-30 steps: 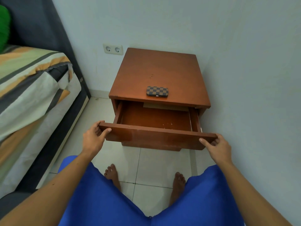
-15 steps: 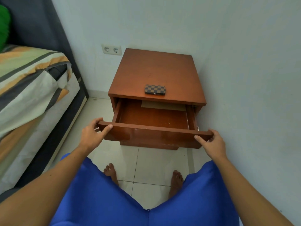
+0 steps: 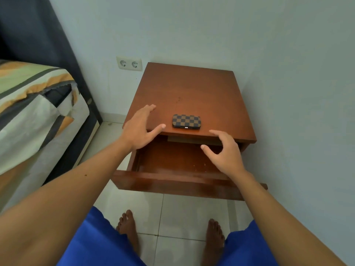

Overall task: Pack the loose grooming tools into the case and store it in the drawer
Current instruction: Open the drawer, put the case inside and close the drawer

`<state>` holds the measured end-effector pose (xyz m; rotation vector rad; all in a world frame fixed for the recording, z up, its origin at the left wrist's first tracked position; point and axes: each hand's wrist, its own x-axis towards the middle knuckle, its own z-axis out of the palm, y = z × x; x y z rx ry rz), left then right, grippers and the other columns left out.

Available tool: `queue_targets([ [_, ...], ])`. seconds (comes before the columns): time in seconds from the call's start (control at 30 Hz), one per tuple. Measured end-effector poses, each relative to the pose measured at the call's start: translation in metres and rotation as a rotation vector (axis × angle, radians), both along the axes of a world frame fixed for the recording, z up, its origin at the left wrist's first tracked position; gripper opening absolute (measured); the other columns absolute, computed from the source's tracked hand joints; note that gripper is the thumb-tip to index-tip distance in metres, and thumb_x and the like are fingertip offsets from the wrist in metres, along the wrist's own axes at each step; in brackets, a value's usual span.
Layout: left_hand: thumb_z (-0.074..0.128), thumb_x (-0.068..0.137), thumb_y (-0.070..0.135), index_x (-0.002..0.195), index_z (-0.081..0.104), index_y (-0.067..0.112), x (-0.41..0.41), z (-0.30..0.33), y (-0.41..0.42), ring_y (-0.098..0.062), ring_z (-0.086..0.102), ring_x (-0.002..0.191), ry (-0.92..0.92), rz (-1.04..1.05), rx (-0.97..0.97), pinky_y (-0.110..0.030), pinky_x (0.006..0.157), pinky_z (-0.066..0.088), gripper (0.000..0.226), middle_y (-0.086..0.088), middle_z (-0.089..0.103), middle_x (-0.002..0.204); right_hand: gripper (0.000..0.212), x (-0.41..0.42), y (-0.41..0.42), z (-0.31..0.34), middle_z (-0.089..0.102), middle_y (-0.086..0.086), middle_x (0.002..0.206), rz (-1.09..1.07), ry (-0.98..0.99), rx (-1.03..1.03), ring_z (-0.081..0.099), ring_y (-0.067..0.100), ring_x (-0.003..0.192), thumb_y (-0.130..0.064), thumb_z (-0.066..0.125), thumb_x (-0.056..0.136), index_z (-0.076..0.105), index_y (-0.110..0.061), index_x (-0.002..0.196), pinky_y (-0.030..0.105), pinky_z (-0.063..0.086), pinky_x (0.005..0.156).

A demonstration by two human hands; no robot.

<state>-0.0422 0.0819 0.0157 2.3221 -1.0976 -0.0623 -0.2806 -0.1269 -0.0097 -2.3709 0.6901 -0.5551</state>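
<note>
On top of the brown wooden nightstand [image 3: 192,93], close to its front edge, lies the checkered case [image 3: 186,121], closed and flat, with nothing touching it. Below that edge the drawer [image 3: 172,181] stands pulled out, its inside bare wood with a few pale specks on the bottom. The left hand [image 3: 140,129] reaches over the front left corner of the nightstand, fingers straight and spread, thumb pointing toward the case and stopping just short of it; it holds nothing. The right hand [image 3: 224,152] hangs over the open drawer, just in front of and to the right of the case, fingers loosely curved and parted with the thumb out below them, also holding nothing. Both forearms stretch forward above blue shorts [image 3: 99,246] and bare feet on the pale tiled floor [image 3: 178,217]. A bed with a striped cover [image 3: 32,104] stands to the left, and a double wall socket [image 3: 129,63] sits on the wall behind the nightstand's left rear corner.
</note>
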Motion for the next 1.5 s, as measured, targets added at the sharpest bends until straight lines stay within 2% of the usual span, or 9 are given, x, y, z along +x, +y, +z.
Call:
queue_targets([
  [0.13, 0.044, 0.106, 0.064, 0.168, 0.025, 0.022, 0.029, 0.0, -0.041, -0.019, 0.017, 0.164, -0.083, -0.023, 0.081, -0.043, 0.128, 0.022, 0.077, 0.0, 0.024, 0.177, 0.056, 0.049, -0.018, 0.009, 0.055, -0.007, 0.141, 0.048, -0.039, -0.106, 0.047, 0.013, 0.135, -0.046, 0.076, 0.089, 0.059, -0.024, 0.138, 0.03, 0.042, 0.112],
  [0.27, 0.034, 0.109, 0.063, 0.171, 0.012, 0.017, 0.057, -0.016, -0.069, -0.02, 0.0, 0.166, -0.038, -0.032, 0.229, -0.038, 0.13, 0.007, 0.08, -0.003, 0.006, 0.18, 0.075, 0.088, -0.035, 0.014, 0.043, -0.008, 0.161, 0.121, 0.123, -0.076, 0.039, 0.012, 0.148, -0.052, 0.076, 0.089, 0.046, -0.028, 0.153, 0.035, 0.038, 0.12],
  [0.4, 0.028, 0.109, 0.065, 0.17, 0.0, 0.009, 0.071, -0.039, -0.084, -0.024, -0.01, 0.165, -0.056, -0.05, 0.38, -0.036, 0.13, -0.006, 0.087, -0.011, -0.006, 0.179, 0.076, 0.106, -0.045, 0.012, 0.047, -0.003, 0.16, 0.24, 0.247, -0.078, 0.046, 0.016, 0.145, -0.041, 0.076, 0.093, 0.041, -0.024, 0.158, 0.042, 0.043, 0.12],
  [0.53, 0.019, 0.108, 0.067, 0.17, 0.0, 0.009, 0.072, -0.05, -0.085, -0.024, -0.008, 0.166, -0.107, -0.045, 0.418, -0.035, 0.13, -0.007, 0.087, -0.011, -0.005, 0.179, 0.069, 0.112, -0.053, 0.01, 0.051, -0.003, 0.153, 0.293, 0.292, -0.154, 0.046, 0.016, 0.141, -0.037, 0.075, 0.094, 0.048, -0.019, 0.155, 0.041, 0.042, 0.12],
  [0.67, 0.018, 0.108, 0.068, 0.17, 0.0, 0.01, 0.071, -0.048, -0.084, -0.023, -0.006, 0.166, -0.113, -0.046, 0.428, -0.037, 0.133, -0.005, 0.087, -0.01, -0.004, 0.179, 0.083, 0.118, -0.056, 0.018, 0.043, -0.001, 0.158, 0.315, 0.4, -0.196, 0.036, 0.018, 0.146, -0.045, 0.074, 0.093, 0.036, -0.017, 0.161, 0.038, 0.035, 0.123],
  [0.83, 0.015, 0.108, 0.068, 0.17, 0.0, 0.01, 0.071, -0.049, -0.082, -0.023, -0.005, 0.166, -0.125, -0.058, 0.427, -0.039, 0.134, -0.003, 0.086, -0.011, -0.003, 0.179, 0.083, 0.102, -0.046, 0.024, 0.05, -0.005, 0.144, 0.378, 0.38, -0.171, 0.044, 0.014, 0.134, -0.052, 0.078, 0.087, 0.046, -0.02, 0.156, 0.038, 0.043, 0.115],
  [1.07, 0.013, 0.108, 0.067, 0.17, 0.0, 0.008, 0.069, -0.048, -0.083, -0.025, -0.005, 0.166, -0.142, -0.06, 0.44, -0.041, 0.135, -0.001, 0.087, -0.012, -0.003, 0.179, 0.08, 0.043, -0.009, -0.006, 0.054, -0.014, 0.138, 0.54, 0.324, -0.145, 0.048, 0.001, 0.127, -0.06, 0.078, 0.083, 0.054, -0.024, 0.151, 0.021, 0.044, 0.109],
  [1.23, 0.014, 0.109, 0.066, 0.17, 0.001, 0.007, 0.068, -0.047, -0.082, -0.025, -0.005, 0.166, -0.146, -0.063, 0.438, -0.04, 0.134, -0.003, 0.085, -0.013, -0.003, 0.179, 0.083, 0.057, -0.009, -0.046, 0.054, -0.007, 0.145, 0.548, 0.488, -0.169, 0.048, 0.012, 0.134, -0.056, 0.079, 0.084, 0.05, -0.02, 0.153, 0.027, 0.038, 0.115],
  [1.5, 0.015, 0.109, 0.066, 0.17, 0.001, 0.008, 0.068, -0.047, -0.082, -0.025, -0.005, 0.166, -0.149, -0.061, 0.446, -0.039, 0.134, -0.003, 0.086, -0.012, -0.003, 0.179, 0.085, 0.086, -0.015, -0.083, 0.056, -0.001, 0.138, 0.462, 0.659, -0.08, 0.054, 0.021, 0.129, -0.054, 0.087, 0.074, 0.056, -0.02, 0.145, 0.039, 0.047, 0.108],
])
